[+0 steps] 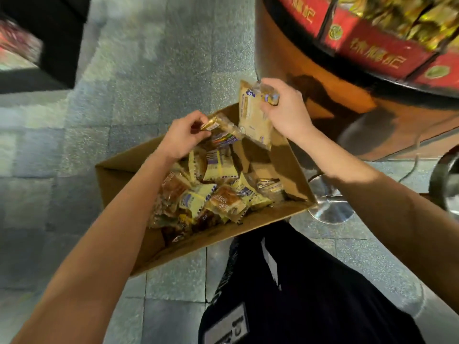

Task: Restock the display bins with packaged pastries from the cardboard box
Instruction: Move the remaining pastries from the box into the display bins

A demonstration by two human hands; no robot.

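Observation:
An open cardboard box [119, 184] stands on the floor below me, with several packaged pastries [213, 192] in yellow and clear wrappers heaped inside. My left hand [183, 135] grips a clear-wrapped pastry with a gold end [223, 134] just above the heap. My right hand [283, 108] holds a few pale yellow packets [250, 115] over the box's far corner. The red display bins [377, 48] sit at the upper right, holding gold-wrapped goods.
The bins rest on a round orange-brown stand [335, 95] close to the box's right side. A shiny metal base [330, 207] lies right of the box. My dark clothing [310, 281] fills the lower middle. A dark fixture [49, 33] stands at the upper left on the grey tiled floor.

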